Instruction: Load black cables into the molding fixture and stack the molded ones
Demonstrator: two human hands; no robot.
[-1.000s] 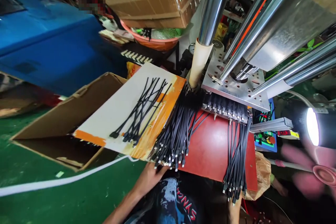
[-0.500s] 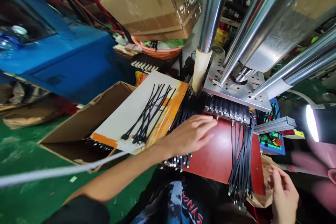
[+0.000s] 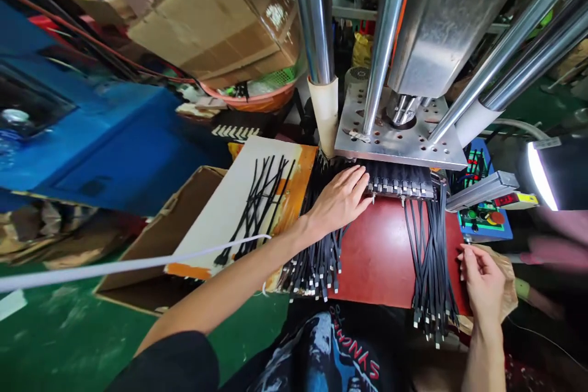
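Observation:
My left hand (image 3: 337, 199) lies with fingers stretched out at the left end of a metal mould bar (image 3: 399, 187) that holds a row of black cable ends. Below its wrist hangs a thick bunch of black cables (image 3: 316, 266) with silver plugs. A second bunch of black cables (image 3: 429, 263) runs down over the right part of the red board (image 3: 372, 257). Beside the board's right edge, my right hand (image 3: 484, 282) is closed, thumb and fingers pinched together near a small metal piece. What they hold, if anything, I cannot make out.
Above the mould stands a press with a drilled steel plate (image 3: 395, 128). Several cables lie on a white and orange sheet (image 3: 215, 202) over a cardboard box (image 3: 138, 263). A control box (image 3: 487, 220) and bright lamp (image 3: 542, 174) are at right. A white cord (image 3: 138, 263) crosses the left side.
My left hand has moved back and left onto the end of the mould bar. My right hand has risen along the board's right edge. The view has shifted.

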